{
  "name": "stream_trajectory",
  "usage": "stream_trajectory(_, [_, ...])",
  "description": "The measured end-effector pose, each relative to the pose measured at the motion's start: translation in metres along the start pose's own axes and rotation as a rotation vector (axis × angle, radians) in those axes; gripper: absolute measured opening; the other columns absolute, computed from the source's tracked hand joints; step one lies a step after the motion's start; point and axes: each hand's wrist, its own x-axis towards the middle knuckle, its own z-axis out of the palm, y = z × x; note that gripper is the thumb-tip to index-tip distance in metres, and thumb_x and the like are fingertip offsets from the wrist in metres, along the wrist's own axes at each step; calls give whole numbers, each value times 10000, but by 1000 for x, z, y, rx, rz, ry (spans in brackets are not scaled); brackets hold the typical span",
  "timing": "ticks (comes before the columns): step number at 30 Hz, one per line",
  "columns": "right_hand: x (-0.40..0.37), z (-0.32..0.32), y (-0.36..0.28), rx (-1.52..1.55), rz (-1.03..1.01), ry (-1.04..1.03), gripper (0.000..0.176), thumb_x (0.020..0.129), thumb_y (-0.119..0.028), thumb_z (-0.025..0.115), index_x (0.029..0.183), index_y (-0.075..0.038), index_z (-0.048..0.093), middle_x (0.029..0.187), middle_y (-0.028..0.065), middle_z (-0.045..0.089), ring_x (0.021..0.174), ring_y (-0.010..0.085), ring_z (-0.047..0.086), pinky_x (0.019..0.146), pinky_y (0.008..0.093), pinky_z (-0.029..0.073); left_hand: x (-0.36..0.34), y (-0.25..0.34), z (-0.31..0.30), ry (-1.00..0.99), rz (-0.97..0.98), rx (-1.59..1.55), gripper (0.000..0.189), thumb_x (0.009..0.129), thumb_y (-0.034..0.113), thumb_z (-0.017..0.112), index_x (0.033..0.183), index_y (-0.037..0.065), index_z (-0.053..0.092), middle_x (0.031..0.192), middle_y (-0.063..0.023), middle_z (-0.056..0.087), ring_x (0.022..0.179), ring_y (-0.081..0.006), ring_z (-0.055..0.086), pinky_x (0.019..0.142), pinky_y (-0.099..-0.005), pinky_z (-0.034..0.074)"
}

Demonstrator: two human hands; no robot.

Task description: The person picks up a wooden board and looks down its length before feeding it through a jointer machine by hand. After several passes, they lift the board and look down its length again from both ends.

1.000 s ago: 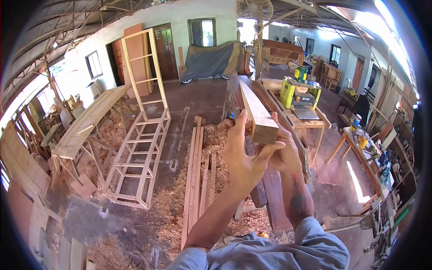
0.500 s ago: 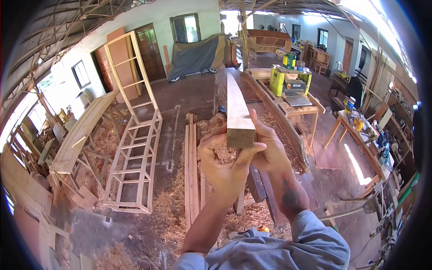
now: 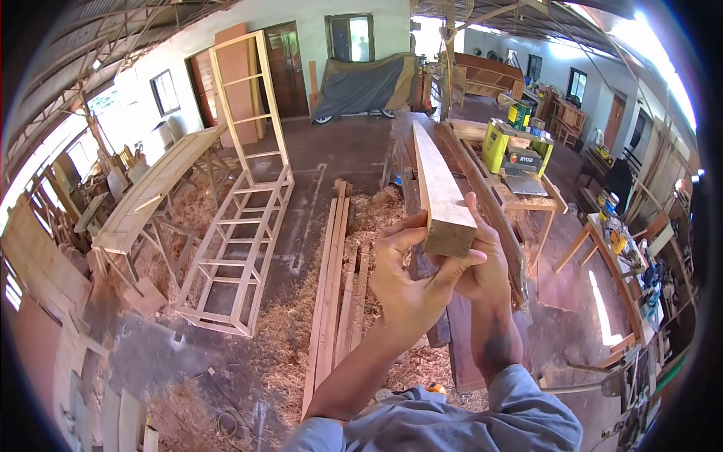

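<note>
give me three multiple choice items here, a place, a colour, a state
1. Where is the yellow-green planer? A floor B wooden table right of the wooden beam C shelf
2. What colour is the tarp at the back? A red B white C grey
3. The beam's near end is: A on the floor B gripped by left hand and right hand C in a vice
B, it sits on the tabletop; C, the cover is dull grey; B, both hands wrap it.

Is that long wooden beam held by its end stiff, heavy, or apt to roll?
Probably stiff: the wooden beam runs straight with no visible sag. Likely hefty, since left hand and right hand both grip its end. Square faces shouldn't roll.
</note>
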Motion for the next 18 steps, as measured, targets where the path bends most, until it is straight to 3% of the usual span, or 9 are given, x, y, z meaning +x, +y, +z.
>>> stream_trajectory(3, [2,-5,-3,14,1,-27,413,1006,-402,492,1209,-48,549,1047,64,653,923,143,655,796,284,543,0,0,5,0,12,41,673,602,113,938,1084,23,477,1163,-173,568,1075,-221,581,920,-332,454])
stream_trajectory(5, [4,-8,-5,22,5,-51,415,1006,-406,488,1212,-52,548,1046,65,653,919,145,655,793,286,542,-1,-3,10,51,-45,-41,615,649,227,919,1086,-12,559,1159,-197,601,1094,-281,596,927,-375,477])
stream_trajectory(12, [11,-16,-16,13,27,-15,362,997,-365,506,1186,-61,559,1000,67,669,869,150,665,714,290,549,1,-6,18,19,-38,39,584,690,211,893,1109,-17,556,1199,-198,591,1103,-299,601,942,-380,480])
stream_trajectory(15, [13,-12,-16,-11,46,37,346,974,-352,520,1153,-62,582,964,79,684,813,168,671,651,317,550,0,-9,16,23,35,36,579,726,141,847,1186,-33,542,1259,-231,565,1167,-336,582,964,-385,476])
stream_trajectory(16, [14,-12,-15,-17,60,91,347,962,-357,520,1134,-65,597,942,88,694,777,181,676,603,340,551,2,-9,10,-65,69,66,566,741,76,800,1225,-37,530,1296,-236,545,1200,-347,564,983,-397,472])
stream_trajectory(17, [14,-13,-14,-18,62,90,347,962,-357,520,1134,-65,597,942,88,694,777,181,676,603,340,551,5,-8,4,-152,102,96,562,756,10,753,1264,-40,518,1332,-242,525,1233,-358,545,1002,-409,468])
stream_trajectory(18, [13,-15,-12,91,112,41,356,957,-353,516,1137,-56,595,965,89,691,823,185,674,681,362,558,9,-6,-3,-148,101,96,562,756,10,753,1264,-40,518,1332,-242,525,1233,-358,545,1002,-409,468])
